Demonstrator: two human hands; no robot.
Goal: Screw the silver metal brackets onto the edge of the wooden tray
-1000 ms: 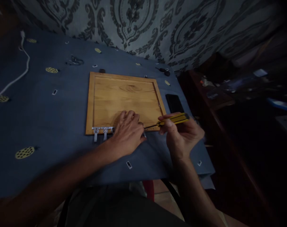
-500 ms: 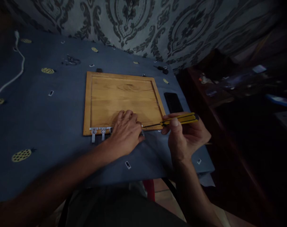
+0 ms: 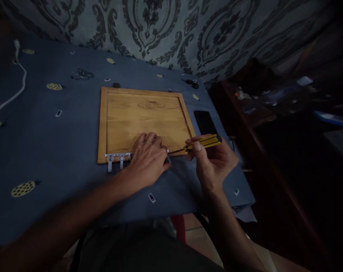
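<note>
A framed wooden panel lies flat on the table, with small metal hooks along its near edge. My left hand rests over that edge, fingers curled on the wood. Its thumb and forefinger close around another metal hook, mostly hidden by the hand. In my right hand is a yellow-and-black screwdriver, held nearly level between thumb and fingers. Its shaft points left, and the tip reaches the hook beside my left fingers; whether it sits in a screw is too small to tell.
Blue cloth with pineapple prints covers the table. A black phone lies right of the panel, keys behind it. Farther left are a dark tangled item and a white cable. A patterned wall stands behind.
My right hand and the screwdriver have shifted left, closer to my left hand. The left hand keeps its place on the panel's edge; the whole view has shifted slightly.
</note>
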